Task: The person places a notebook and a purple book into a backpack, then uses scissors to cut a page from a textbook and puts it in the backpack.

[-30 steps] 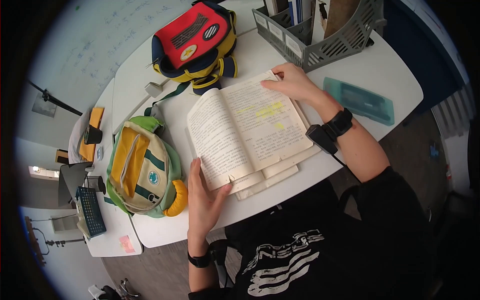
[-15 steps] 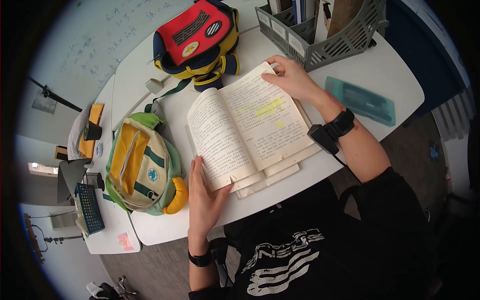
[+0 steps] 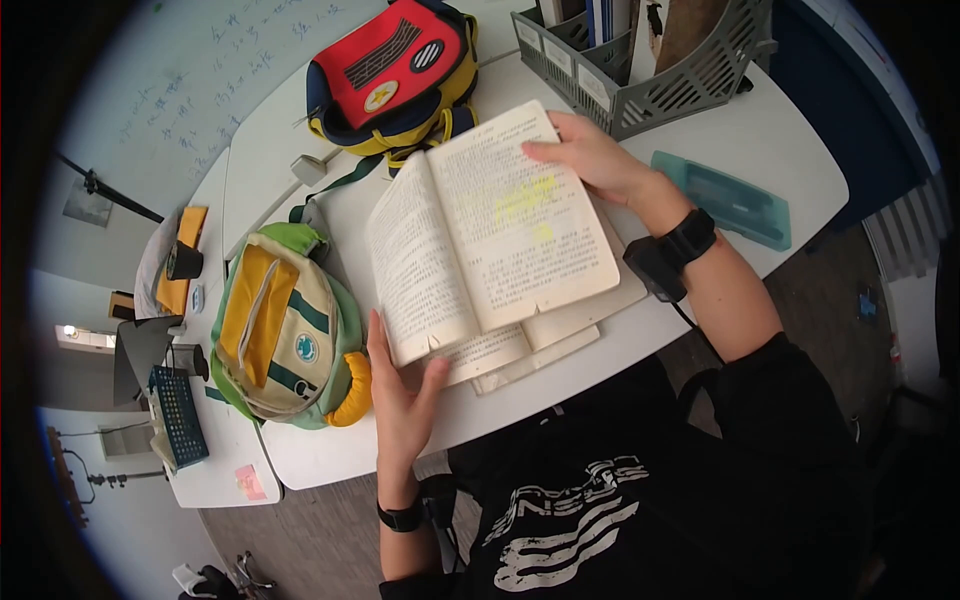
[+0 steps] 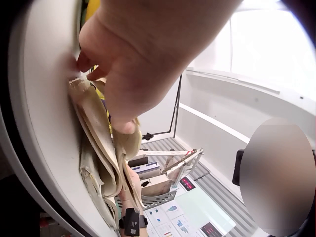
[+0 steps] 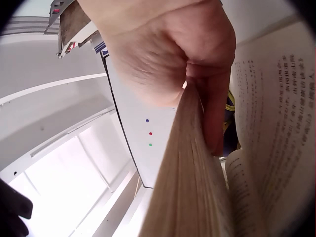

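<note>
An open book [image 3: 545, 255] with yellow highlighting on its right-hand page is tilted up over the white table. My right hand [image 3: 600, 165] grips its upper right edge, thumb on the page and fingers behind; in the right wrist view, the thick page block [image 5: 185, 163] passes between them. My left hand [image 3: 400, 410] is at the lower left corner, fingers along the side and thumb spread near the bottom edge. In the left wrist view, its thumb overlaps the curled pages [image 4: 94, 113]. More printed pages [image 3: 490, 350] lie underneath.
A green and cream backpack [image 3: 290, 335] lies left of the book, and a red and navy bag [image 3: 385, 75] stands behind it. A grey file rack [image 3: 660, 100] holds folders at the back right. By my right forearm is a teal pencil case [image 3: 720, 200].
My right hand has raised the open book off the pages under it and shifted it slightly left. My left hand's thumb and fingers have moved slightly left beside the corner.
</note>
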Motion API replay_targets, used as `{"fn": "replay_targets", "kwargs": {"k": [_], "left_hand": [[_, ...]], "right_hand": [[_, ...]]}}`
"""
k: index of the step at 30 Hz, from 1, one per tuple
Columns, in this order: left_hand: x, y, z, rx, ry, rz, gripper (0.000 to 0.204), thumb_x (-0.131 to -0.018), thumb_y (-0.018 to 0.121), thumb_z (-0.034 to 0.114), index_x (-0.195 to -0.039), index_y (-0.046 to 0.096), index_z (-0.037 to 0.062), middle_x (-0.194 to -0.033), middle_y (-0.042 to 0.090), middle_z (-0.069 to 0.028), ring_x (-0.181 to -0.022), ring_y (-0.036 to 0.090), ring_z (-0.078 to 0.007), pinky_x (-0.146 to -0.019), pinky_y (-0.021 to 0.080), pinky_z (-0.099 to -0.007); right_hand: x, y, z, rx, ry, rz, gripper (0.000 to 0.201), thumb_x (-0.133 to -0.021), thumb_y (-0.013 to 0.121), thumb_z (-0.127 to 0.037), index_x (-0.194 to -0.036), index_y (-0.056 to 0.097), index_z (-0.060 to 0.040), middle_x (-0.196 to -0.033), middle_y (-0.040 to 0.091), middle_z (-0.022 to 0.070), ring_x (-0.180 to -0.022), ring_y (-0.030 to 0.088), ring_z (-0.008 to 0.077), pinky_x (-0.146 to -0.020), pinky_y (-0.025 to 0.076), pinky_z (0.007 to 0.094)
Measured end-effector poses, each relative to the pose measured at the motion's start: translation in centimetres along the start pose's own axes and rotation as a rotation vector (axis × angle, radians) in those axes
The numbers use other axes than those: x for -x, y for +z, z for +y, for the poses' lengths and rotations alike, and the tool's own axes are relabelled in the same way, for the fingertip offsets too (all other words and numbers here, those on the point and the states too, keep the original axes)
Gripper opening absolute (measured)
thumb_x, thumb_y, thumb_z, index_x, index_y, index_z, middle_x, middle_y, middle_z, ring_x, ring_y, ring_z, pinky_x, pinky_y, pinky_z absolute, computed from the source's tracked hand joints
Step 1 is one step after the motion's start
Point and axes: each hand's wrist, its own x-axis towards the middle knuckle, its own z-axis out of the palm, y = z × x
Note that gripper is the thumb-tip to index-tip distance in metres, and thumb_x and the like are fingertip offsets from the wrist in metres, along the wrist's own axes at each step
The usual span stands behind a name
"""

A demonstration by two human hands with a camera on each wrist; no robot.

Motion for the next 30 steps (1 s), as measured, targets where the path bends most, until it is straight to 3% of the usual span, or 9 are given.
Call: {"fn": "replay_targets", "kwargs": {"k": [4,10,13,15,18,22,24,25,30], "left_hand": [[0.3,0.2,-0.2,-0.234,0.030,0.015,0.083,-0.093,0.069,0.015,-0.155,0.018,-0.0051,-0.156,0.032,-0.0274,-0.146,0.032,-0.0326,-0.119,0.024,-0.0385],[-0.1,-0.2,-0.1,0.006,-0.022,-0.012,0.092,-0.091,0.074,0.024,-0.156,0.013,-0.0028,-0.157,0.027,-0.0293,-0.146,0.032,-0.0332,-0.118,0.026,-0.0433],[-1.0,0.2,0.4,0.138,-0.080,0.052,0.095,-0.090,0.076,0.026,-0.156,0.012,-0.0024,-0.155,0.028,-0.0281,-0.141,0.038,-0.0329,-0.114,0.033,-0.0436],[-1.7,0.6,1.2,0.091,-0.108,0.211,0.101,-0.087,0.080,0.027,-0.154,0.011,-0.0053,-0.142,0.042,-0.0275,-0.131,0.047,-0.0309,-0.103,0.045,-0.0418],[-2.8,1.0,0.7,0.236,-0.199,0.238,0.101,-0.085,0.082,0.026,-0.153,0.014,-0.0068,-0.139,0.044,-0.0250,-0.121,0.053,-0.0276,-0.092,0.051,-0.0359],[-3.8,0.4,0.2,0.253,-0.266,0.190,0.096,-0.084,0.082,0.023,-0.150,0.021,-0.0090,-0.137,0.046,-0.0225,-0.110,0.057,-0.0222,-0.086,0.052,-0.0310],[-4.3,0.2,-0.4,0.329,-0.283,0.086,0.091,-0.085,0.082,0.022,-0.148,0.026,-0.0108,-0.133,0.048,-0.0201,-0.098,0.057,-0.0174,-0.082,0.051,-0.0286],[-4.6,0.4,-0.8,0.319,-0.293,0.068,0.089,-0.085,0.081,0.029,-0.146,0.031,-0.0117,-0.129,0.049,-0.0177,-0.095,0.054,-0.0144,-0.081,0.049,-0.0280],[-5.5,1.2,-1.3,0.001,-0.328,0.052,0.097,-0.081,0.082,0.045,-0.144,0.036,-0.0125,-0.124,0.048,-0.0185,-0.109,0.050,-0.0211,-0.090,0.044,-0.0314]], "right_hand": [[-0.3,-1.0,-0.1,-0.108,-0.006,0.074,0.035,-0.100,0.058,-0.014,-0.129,0.055,0.0046,-0.123,0.065,0.0137,-0.108,0.067,0.0191,-0.091,0.055,0.0330],[-0.2,-1.4,-0.5,-0.279,-0.011,0.132,0.033,-0.103,0.053,-0.017,-0.128,0.054,0.0041,-0.122,0.065,0.0131,-0.106,0.067,0.0183,-0.089,0.056,0.0328],[-0.3,-1.7,-0.5,-0.316,-0.048,0.095,0.033,-0.104,0.052,-0.018,-0.128,0.054,0.0041,-0.122,0.065,0.0127,-0.105,0.067,0.0172,-0.088,0.056,0.0310],[-0.1,-1.5,-0.6,-0.351,-0.076,0.100,0.033,-0.105,0.051,-0.020,-0.127,0.054,0.0037,-0.122,0.065,0.0122,-0.104,0.067,0.0159,-0.087,0.055,0.0295],[-0.1,-1.6,-0.8,-0.373,-0.080,0.077,0.032,-0.105,0.051,-0.020,-0.127,0.055,0.0033,-0.121,0.065,0.0121,-0.103,0.067,0.0149,-0.087,0.055,0.0287],[0.0,-1.6,-0.7,-0.384,-0.102,0.061,0.032,-0.105,0.050,-0.020,-0.127,0.055,0.0033,-0.121,0.065,0.0120,-0.103,0.067,0.0142,-0.086,0.055,0.0284],[-0.1,-1.6,-0.7,-0.406,-0.105,0.052,0.032,-0.105,0.051,-0.020,-0.127,0.054,0.0034,-0.120,0.066,0.0119,-0.102,0.067,0.0143,-0.086,0.056,0.0282],[-0.1,-1.5,-0.8,-0.408,-0.104,0.051,0.032,-0.105,0.051,-0.020,-0.127,0.054,0.0034,-0.120,0.066,0.0119,-0.102,0.067,0.0143,-0.086,0.056,0.0282],[0.2,-1.2,-1.3,-0.451,-0.154,0.022,0.031,-0.105,0.051,-0.020,-0.126,0.055,0.0026,-0.119,0.066,0.0120,-0.101,0.068,0.0146,-0.086,0.057,0.0281]]}}
